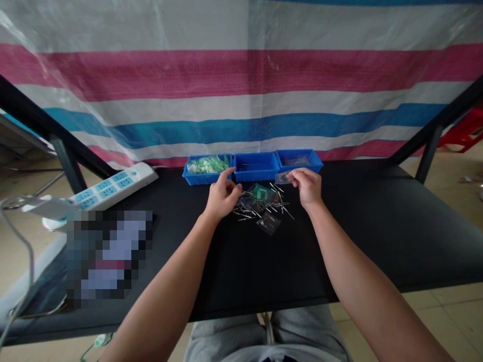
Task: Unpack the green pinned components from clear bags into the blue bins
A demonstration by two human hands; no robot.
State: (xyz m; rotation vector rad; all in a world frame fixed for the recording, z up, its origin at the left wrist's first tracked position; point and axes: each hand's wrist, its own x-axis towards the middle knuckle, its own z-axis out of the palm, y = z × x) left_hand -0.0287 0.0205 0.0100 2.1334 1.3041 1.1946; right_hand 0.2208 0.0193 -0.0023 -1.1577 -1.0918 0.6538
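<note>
My left hand (222, 195) hovers over a scatter of thin metal pins (260, 206) on the black table (377, 226); its fingers are pinched together, what they hold is too small to make out. My right hand (308, 185) pinches a small clear plastic bag (283, 177) at the right of the pile. More small clear bags lie among the pins, one (268, 222) at the near side, and a green-tinted one (260, 192) in the middle.
Three blue bins stand in a row behind the pile: the left one (206, 168) holds green-white pieces, the middle (256, 166) and right (298, 159) hold little. A white power strip (109, 188) lies at the left. A striped tarp hangs behind.
</note>
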